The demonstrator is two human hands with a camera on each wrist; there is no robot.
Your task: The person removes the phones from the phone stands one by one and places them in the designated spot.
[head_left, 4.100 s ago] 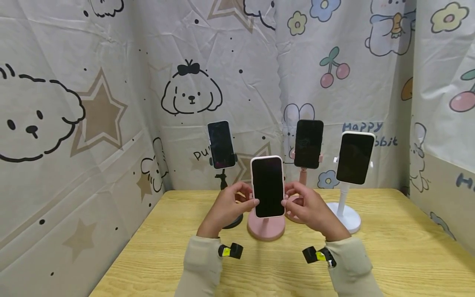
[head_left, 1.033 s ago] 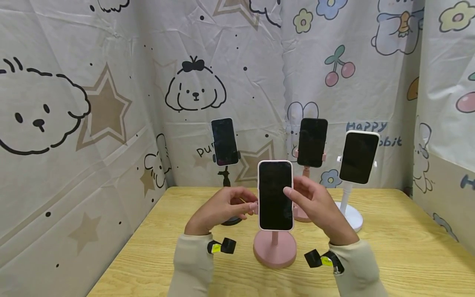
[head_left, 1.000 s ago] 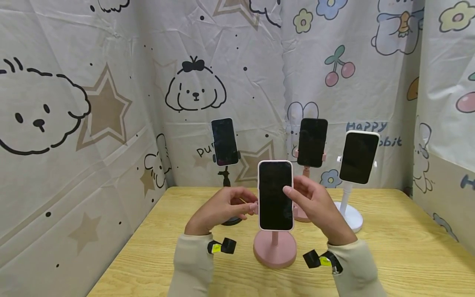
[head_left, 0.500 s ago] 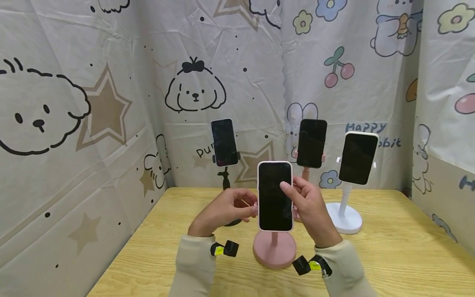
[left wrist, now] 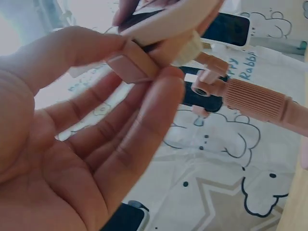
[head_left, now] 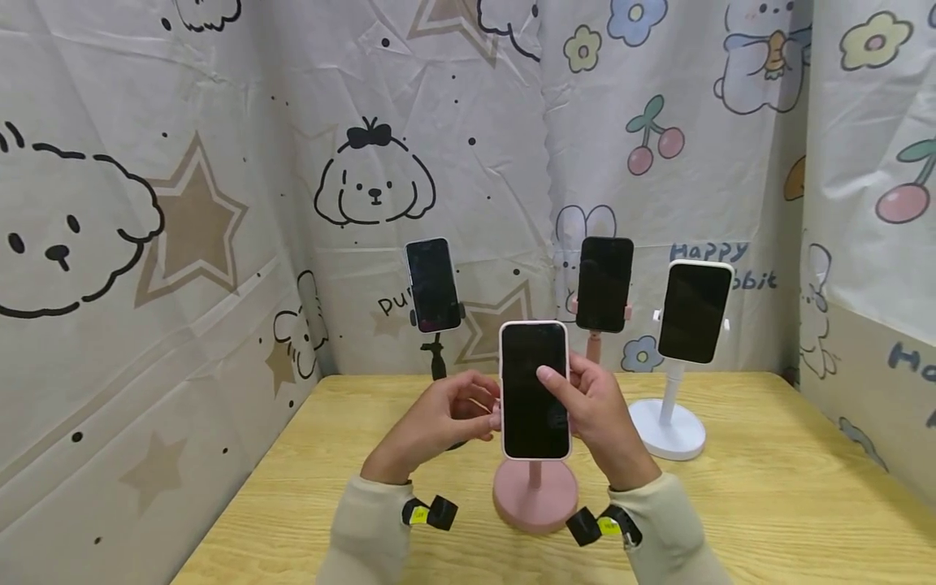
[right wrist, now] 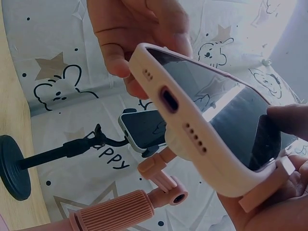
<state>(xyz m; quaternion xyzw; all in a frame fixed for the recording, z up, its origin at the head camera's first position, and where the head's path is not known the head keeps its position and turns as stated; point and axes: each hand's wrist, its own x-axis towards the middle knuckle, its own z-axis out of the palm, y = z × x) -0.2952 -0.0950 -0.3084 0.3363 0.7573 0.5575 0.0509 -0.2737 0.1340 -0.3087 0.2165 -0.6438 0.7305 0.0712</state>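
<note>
A smartphone [head_left: 530, 406] in a pale pink case stands upright in a pink phone stand [head_left: 535, 500], facing me. My left hand [head_left: 439, 418] pinches the stand's left clamp arm [left wrist: 130, 67] between thumb and fingers, at the phone's left edge. With my right hand [head_left: 601, 418] I grip the phone's right side, the thumb lying on its dark screen and the fingers behind. The right clamp arm [right wrist: 267, 187] lies along the case edge close to that hand. A ribbed pink pole [right wrist: 115, 211] runs below the phone in the right wrist view.
Three more phones stand behind: one on a black stand [head_left: 437, 357] at left, one on another pink stand [head_left: 595, 348], one on a white stand [head_left: 667, 431] at right. All are on a wooden table [head_left: 768, 487], with a printed curtain [head_left: 497, 203] around it.
Phone and pink stand have come nearer to me. My right hand has gone from the right clamp to gripping the phone, its thumb shifting farther onto the screen. My left hand stays at the left clamp.
</note>
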